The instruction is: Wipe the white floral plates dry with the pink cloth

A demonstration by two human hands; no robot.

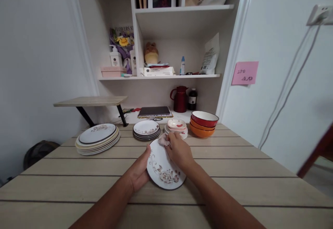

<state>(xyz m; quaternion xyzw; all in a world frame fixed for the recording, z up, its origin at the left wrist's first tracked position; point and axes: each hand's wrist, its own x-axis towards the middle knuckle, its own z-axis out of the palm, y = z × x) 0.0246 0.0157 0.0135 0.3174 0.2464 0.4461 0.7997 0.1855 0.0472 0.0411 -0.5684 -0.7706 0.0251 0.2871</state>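
Observation:
A white plate with a dark rim and brown flower print (pixel 161 166) is tilted above the front middle of the table. My left hand (pixel 139 170) grips its left edge, with the thumb at the rim and the fingers hidden behind. In my right hand (pixel 179 151) a crumpled pale cloth (pixel 163 140) is pinched against the plate's upper face. Just beyond, small white dishes (pixel 177 124) are stacked, one with a red heart. Left of them stands a stack of small dark-rimmed plates (pixel 146 128).
Larger plates (pixel 97 133) are piled at the table's left, near a small raised shelf (pixel 91 101). Orange and red bowls (pixel 204 120) stand stacked at the back right. Behind are a dark red jug (pixel 180 99), a dark bottle (pixel 192 99) and a flat dark item (pixel 154 111).

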